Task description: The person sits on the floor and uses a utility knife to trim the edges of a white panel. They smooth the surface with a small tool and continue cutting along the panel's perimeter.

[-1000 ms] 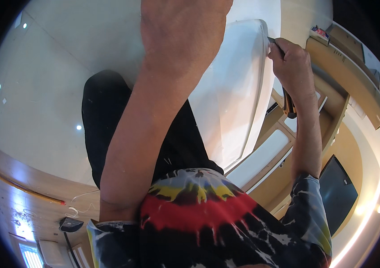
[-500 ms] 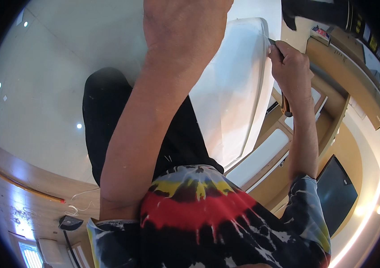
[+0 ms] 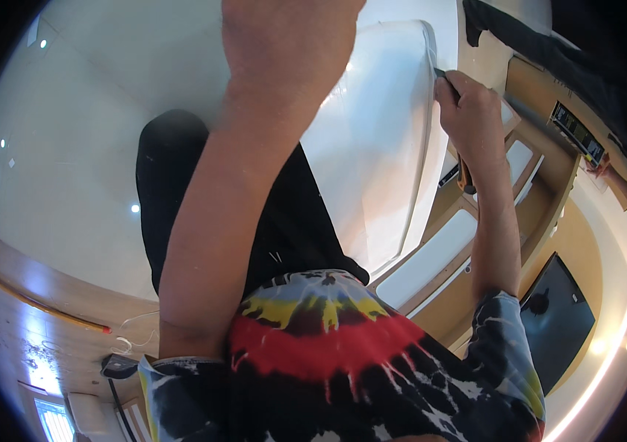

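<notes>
My left hand (image 3: 288, 37) reaches to the top of the view over the upper part of a white panel (image 3: 369, 155) with a raised rounded rim; its fingers are hidden. My right hand (image 3: 474, 110) is closed around an orange-and-black utility knife (image 3: 465, 177), its dark tip at the panel's right rim near the upper corner. My left forearm crosses my black-trousered leg, which lies beside the panel on the pale floor (image 3: 70, 169).
At the upper right a co-worker's dark trouser leg (image 3: 531, 40) and hand (image 3: 602, 168) appear, with a dark labelled strip-shaped item (image 3: 575, 131). Wooden shelving with white inserts (image 3: 439, 258) and a dark screen (image 3: 555, 320) are right; a long yellow rod (image 3: 41, 306) is lower left.
The co-worker's leg, hand and dark item have come into view at upper right. My left hand has shifted left; my right hand and knife tip have moved slightly down and left.
</notes>
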`<action>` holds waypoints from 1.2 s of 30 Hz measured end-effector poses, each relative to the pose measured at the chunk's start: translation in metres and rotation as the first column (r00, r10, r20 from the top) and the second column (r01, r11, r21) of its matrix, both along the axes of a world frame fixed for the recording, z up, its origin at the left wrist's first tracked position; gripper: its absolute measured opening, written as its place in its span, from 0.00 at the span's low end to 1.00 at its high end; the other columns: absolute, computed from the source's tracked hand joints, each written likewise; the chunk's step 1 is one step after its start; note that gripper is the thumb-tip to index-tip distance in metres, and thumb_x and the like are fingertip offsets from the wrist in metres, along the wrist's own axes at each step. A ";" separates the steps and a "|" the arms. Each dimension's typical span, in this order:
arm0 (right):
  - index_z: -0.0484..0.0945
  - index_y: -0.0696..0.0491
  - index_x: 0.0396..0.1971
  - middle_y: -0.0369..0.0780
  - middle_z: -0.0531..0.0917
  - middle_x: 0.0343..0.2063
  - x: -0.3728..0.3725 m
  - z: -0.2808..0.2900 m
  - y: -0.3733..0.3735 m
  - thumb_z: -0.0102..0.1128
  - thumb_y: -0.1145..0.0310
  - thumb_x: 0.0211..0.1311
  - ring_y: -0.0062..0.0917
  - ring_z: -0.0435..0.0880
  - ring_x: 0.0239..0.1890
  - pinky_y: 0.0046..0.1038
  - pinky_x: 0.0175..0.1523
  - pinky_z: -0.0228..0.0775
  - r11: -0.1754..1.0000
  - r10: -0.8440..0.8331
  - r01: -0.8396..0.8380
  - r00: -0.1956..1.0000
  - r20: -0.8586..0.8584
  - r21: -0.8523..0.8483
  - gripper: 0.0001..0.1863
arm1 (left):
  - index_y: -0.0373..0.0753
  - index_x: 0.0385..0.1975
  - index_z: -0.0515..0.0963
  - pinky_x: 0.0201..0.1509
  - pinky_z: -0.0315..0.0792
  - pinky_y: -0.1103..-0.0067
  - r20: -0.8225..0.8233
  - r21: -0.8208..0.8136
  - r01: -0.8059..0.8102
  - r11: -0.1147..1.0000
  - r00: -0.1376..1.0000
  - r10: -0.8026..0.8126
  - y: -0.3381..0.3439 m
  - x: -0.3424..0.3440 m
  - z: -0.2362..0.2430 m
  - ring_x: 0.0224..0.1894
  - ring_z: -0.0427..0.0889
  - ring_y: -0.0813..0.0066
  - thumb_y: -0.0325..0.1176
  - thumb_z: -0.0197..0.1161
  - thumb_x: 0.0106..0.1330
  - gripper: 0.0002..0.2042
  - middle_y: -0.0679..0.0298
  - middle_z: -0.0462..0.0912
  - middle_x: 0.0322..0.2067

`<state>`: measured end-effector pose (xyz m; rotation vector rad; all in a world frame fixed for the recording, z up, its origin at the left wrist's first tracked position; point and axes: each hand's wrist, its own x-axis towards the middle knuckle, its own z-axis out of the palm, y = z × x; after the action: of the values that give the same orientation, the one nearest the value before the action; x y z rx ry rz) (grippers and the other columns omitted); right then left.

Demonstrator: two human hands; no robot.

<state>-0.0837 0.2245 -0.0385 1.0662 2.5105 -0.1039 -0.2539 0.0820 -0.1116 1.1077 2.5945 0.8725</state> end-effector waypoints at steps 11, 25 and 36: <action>0.84 0.61 0.42 0.37 0.85 0.26 0.035 0.020 -0.001 0.56 0.63 0.76 0.16 0.82 0.25 0.22 0.29 0.77 0.769 -0.629 0.500 0.703 -0.333 -0.398 0.16 | 0.33 0.39 0.82 0.61 0.67 0.56 -0.039 0.295 0.387 0.874 0.918 -0.394 0.019 0.041 0.003 0.50 0.75 0.58 0.30 0.63 0.62 0.09 0.53 0.78 0.46; 0.84 0.60 0.45 0.37 0.85 0.28 0.040 0.012 0.013 0.54 0.61 0.78 0.15 0.81 0.25 0.20 0.27 0.75 0.857 -0.487 0.348 0.789 -0.375 -0.381 0.17 | 0.29 0.54 0.80 0.76 0.48 0.40 -0.013 0.378 0.241 0.894 0.967 -0.255 0.061 0.116 -0.010 0.68 0.66 0.48 0.32 0.57 0.66 0.20 0.48 0.74 0.58; 0.85 0.58 0.37 0.38 0.80 0.18 0.013 -0.006 0.037 0.67 0.58 0.67 0.18 0.74 0.18 0.25 0.26 0.69 0.989 0.147 -0.127 0.931 -0.333 0.082 0.16 | 0.37 0.30 0.84 0.74 0.57 0.51 -0.029 0.406 0.233 0.884 0.970 -0.242 0.036 0.143 -0.012 0.60 0.72 0.57 0.26 0.64 0.54 0.05 0.58 0.78 0.38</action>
<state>-0.0706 0.2618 -0.0445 0.9587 2.9063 -0.1885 -0.1109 0.1179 -0.1240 1.4707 2.2434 1.3930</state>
